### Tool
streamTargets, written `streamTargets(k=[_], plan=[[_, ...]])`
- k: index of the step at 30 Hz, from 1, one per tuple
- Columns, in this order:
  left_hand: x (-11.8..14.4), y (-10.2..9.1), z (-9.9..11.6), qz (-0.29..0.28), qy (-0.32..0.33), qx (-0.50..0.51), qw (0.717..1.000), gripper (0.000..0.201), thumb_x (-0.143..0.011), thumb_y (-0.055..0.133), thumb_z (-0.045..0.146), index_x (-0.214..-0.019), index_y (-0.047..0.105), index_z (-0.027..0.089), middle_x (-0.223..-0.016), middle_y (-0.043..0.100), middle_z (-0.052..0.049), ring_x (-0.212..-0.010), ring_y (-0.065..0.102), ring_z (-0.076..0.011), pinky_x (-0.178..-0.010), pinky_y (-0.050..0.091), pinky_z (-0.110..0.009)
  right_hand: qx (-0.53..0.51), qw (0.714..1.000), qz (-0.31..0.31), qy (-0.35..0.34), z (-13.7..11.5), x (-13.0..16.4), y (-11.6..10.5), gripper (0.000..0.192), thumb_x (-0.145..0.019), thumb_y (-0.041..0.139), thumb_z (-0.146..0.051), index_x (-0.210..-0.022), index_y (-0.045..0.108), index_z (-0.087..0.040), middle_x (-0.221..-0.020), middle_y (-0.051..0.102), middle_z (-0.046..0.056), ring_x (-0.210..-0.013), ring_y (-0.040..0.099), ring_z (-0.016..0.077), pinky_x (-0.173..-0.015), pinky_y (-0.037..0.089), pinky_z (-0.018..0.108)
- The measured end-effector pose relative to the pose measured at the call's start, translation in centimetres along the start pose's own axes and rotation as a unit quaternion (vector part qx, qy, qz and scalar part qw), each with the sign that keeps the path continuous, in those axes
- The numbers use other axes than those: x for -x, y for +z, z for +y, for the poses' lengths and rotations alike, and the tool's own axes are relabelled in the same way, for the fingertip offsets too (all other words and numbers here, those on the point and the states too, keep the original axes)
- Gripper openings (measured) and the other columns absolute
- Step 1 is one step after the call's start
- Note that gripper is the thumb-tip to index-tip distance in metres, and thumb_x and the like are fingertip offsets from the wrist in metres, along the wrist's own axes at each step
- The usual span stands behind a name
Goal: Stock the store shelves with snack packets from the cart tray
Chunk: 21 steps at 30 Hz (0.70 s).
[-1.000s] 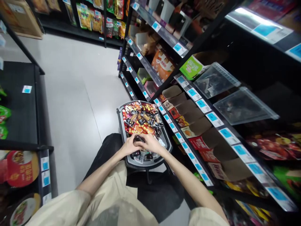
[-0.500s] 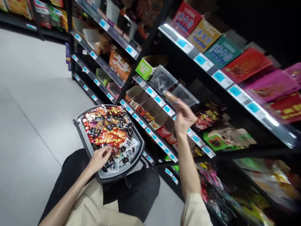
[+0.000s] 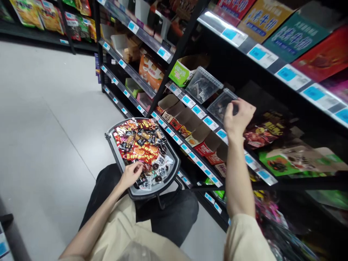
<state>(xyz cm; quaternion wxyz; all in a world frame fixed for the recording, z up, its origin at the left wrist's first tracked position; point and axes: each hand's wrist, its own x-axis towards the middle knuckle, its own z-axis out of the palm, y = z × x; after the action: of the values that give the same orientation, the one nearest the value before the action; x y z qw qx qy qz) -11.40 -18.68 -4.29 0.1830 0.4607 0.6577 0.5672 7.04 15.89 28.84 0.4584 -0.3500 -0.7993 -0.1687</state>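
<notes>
A grey shopping basket (image 3: 174, 165) with a black rim rests by my knees, filled with small wrapped snacks. Inside are red packets (image 3: 141, 151), black-and-clear packets with brown pieces (image 3: 146, 136), and white packets with dark round pieces (image 3: 162, 170). My left hand (image 3: 132, 174) is at the basket's near left, fingertips pinched among the packets; what they hold is hidden. Over on the shelf, my right hand (image 3: 239, 116) is curled at a clear plastic bin (image 3: 221, 103), fingers closed. Whether a snack is still inside that hand cannot be seen.
Another clear bin (image 3: 203, 85) holding a few packets stands left of it, beside a green carton (image 3: 181, 73). Open snack boxes (image 3: 199, 134) line the shelf below. A shelf edge with price tags (image 3: 262, 56) juts out above my right hand. Grey floor (image 3: 67, 108) lies to the left.
My right hand, which held up a small brown wrapped snack, has moved right to the clear bin; that snack no longer shows. The left hand stays in the basket. The view has shifted.
</notes>
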Motion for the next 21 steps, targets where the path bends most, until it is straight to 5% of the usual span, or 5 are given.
streamTargets(k=[4, 7, 10, 15, 21], plan=[[-0.1, -0.2, 0.4, 0.019, -0.009, 0.002, 1.000, 0.018, -0.094, 0.055, 0.030, -0.094, 0.070, 0.019, -0.069, 0.068, 0.002, -0.057, 0.061, -0.0120, -0.058, 0.047, -0.022, -0.141, 0.979, -0.132, -0.067, -4.5, 10.0, 2.8, 0.022, -0.098, 0.051, -0.025, -0.108, 0.071, -0.022, -0.110, 0.071, 0.010, -0.110, 0.062, 0.0274, -0.101, 0.045, 0.049], [-0.1, -0.2, 0.5, 0.033, -0.015, 0.003, 0.999, 0.017, -0.094, 0.056, 0.029, -0.092, 0.069, 0.019, -0.067, 0.068, 0.002, -0.054, 0.060, -0.0113, -0.057, 0.047, -0.021, -0.239, 0.857, -0.438, -0.127, -7.1, 19.0, 5.1, 0.022, -0.095, 0.057, -0.024, -0.112, 0.071, -0.021, -0.109, 0.072, 0.010, -0.103, 0.066, 0.0241, -0.095, 0.052, 0.042], [-0.2, -0.2, 0.5, 0.029, -0.017, 0.002, 0.999, 0.016, -0.094, 0.056, 0.029, -0.093, 0.069, 0.020, -0.067, 0.068, 0.003, -0.055, 0.061, -0.0113, -0.057, 0.048, -0.021, -0.216, 0.768, -0.588, -0.132, -9.3, 27.0, 6.9, 0.051, -0.082, 0.076, -0.026, -0.131, 0.064, -0.020, -0.134, 0.062, 0.015, -0.124, 0.057, 0.0312, -0.105, 0.048, 0.049], [-0.1, -0.2, 0.2, 0.017, -0.026, -0.005, 1.000, 0.016, -0.095, 0.057, 0.030, -0.094, 0.068, 0.019, -0.066, 0.066, 0.003, -0.055, 0.061, -0.0114, -0.058, 0.048, -0.022, -0.144, 0.767, -0.619, -0.087, -11.2, 32.9, 8.5, 0.081, -0.068, 0.083, -0.016, -0.142, 0.054, -0.028, -0.163, 0.027, 0.016, -0.151, 0.019, 0.0460, -0.110, 0.035, 0.070], [-0.1, -0.1, 0.1, 0.014, -0.044, -0.009, 0.999, 0.018, -0.095, 0.056, 0.033, -0.094, 0.068, 0.019, -0.068, 0.067, 0.003, -0.058, 0.063, -0.0120, -0.061, 0.049, -0.022, -0.206, 0.773, -0.589, -0.110, -10.0, 31.8, 9.3, 0.057, -0.071, 0.079, -0.018, -0.125, 0.062, -0.022, -0.141, 0.050, 0.012, -0.133, 0.040, 0.0339, -0.108, 0.044, 0.052]])
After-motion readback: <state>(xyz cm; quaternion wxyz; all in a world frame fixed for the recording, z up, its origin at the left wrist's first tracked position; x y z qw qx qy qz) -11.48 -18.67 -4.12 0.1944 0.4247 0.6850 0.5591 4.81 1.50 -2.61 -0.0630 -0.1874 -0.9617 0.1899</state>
